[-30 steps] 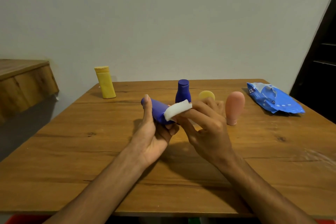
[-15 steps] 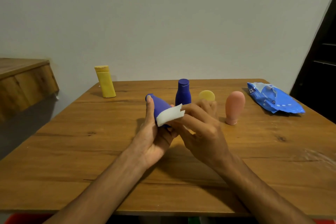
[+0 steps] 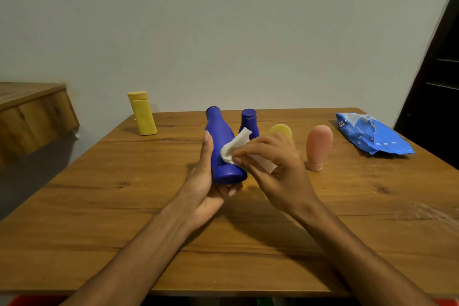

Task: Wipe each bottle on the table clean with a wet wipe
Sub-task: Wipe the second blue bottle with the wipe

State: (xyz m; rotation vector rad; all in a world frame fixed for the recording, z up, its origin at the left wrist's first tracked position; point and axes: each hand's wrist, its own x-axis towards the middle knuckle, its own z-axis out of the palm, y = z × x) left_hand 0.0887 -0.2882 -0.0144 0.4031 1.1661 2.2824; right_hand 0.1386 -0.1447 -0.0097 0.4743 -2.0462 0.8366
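Wooden ledge (image 3: pixel 32 117) far left — pale wall (image 3: pixel 223 32) behind; dark shelving (image 3: pixel 442 77) far right.

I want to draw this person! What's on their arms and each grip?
Nothing that shows. The left arm and right arm are bare: no sleeves, no watch. The left grip and right grip wear no gloves or rings.

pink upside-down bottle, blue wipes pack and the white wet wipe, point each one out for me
pink rounded plastic bottle (image 3: pixel 319 144): head view, middle of its body
blue crinkled plastic wipes pack (image 3: pixel 370 135): head view, centre of its top face
white folded wet wipe (image 3: pixel 233 148): head view, its bunched middle
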